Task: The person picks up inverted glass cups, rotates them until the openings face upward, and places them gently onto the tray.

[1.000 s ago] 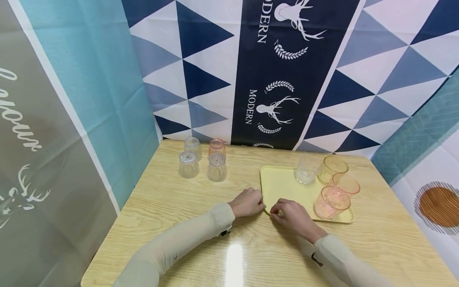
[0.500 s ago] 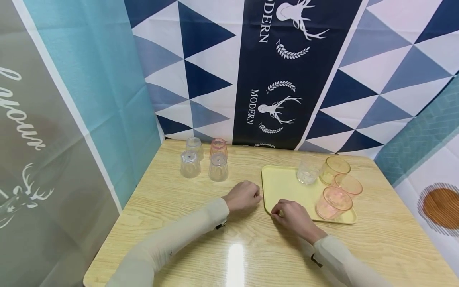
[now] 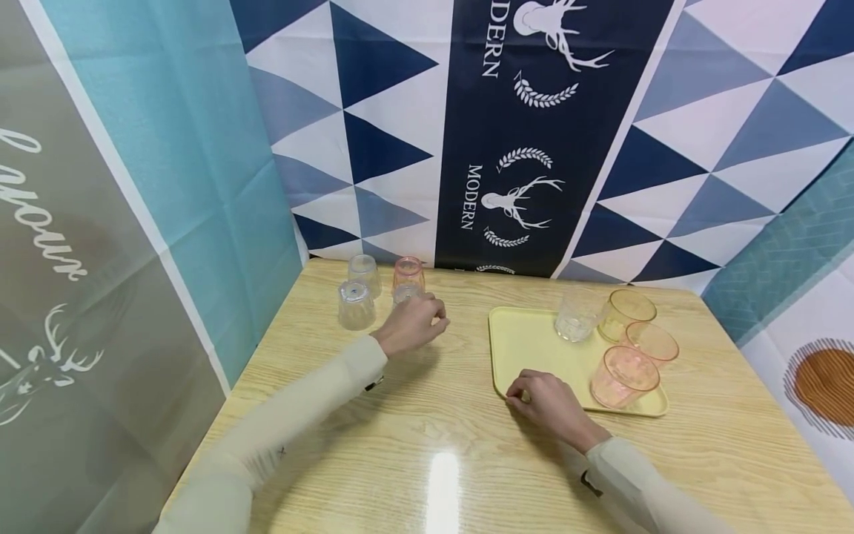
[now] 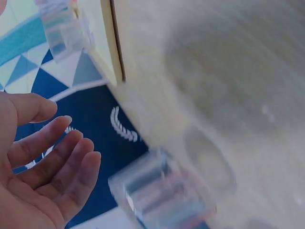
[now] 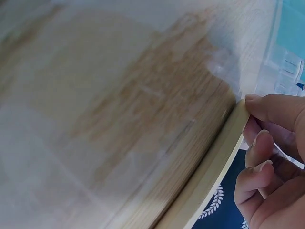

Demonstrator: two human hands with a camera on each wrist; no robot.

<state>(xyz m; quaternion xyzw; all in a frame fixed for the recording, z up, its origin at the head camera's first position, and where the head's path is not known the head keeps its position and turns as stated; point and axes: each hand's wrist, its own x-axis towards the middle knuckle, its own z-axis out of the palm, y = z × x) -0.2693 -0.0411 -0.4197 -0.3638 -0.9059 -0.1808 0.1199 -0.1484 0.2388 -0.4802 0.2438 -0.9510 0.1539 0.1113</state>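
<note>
My left hand (image 3: 410, 325), fingers loosely bent and holding nothing, is over the table by the upturned cups. It partly covers the nearest clear cup (image 3: 405, 294) in the head view. In the left wrist view, a blurred cup (image 4: 162, 195) lies beyond the fingertips (image 4: 93, 160). Behind stands an upturned pink cup (image 3: 409, 271), with two more clear cups to its left, one in front (image 3: 356, 308) and one behind (image 3: 364, 273). My right hand (image 3: 547, 400) pinches the near-left corner of the yellow tray (image 3: 527, 341), its thumb (image 5: 267, 107) on the rim.
Upright on the tray's right side are a clear cup (image 3: 577, 319), a yellow cup (image 3: 623, 319) and two pink cups, one nearer (image 3: 622, 380) and one behind (image 3: 654, 343). A patterned cloth (image 3: 387, 133) hangs along the table's (image 3: 373, 460) back edge.
My left hand has left the tray's left corner and moved left and away from me to the upturned cups. The right hand stays at the tray's corner.
</note>
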